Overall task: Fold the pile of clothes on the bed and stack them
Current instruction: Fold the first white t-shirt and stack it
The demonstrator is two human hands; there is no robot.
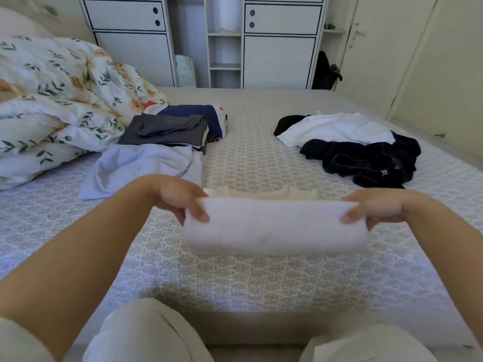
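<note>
Head view shows the left hand (pixel 180 198) and right hand (pixel 376 207) each pinching an end of a folded white garment (pixel 274 226) above the bed (pixel 248 278) near its front edge. It looks soft, light and floppy, so gripping both ends should keep the fold together

The white garment (pixel 274 226) is motion-blurred, so its folds cannot be made out. Beyond the fingers (pixel 198 214) of the left hand (pixel 177 197), a cream edge is mostly hidden behind it. Both forearms run off the bottom and side edges.
</note>
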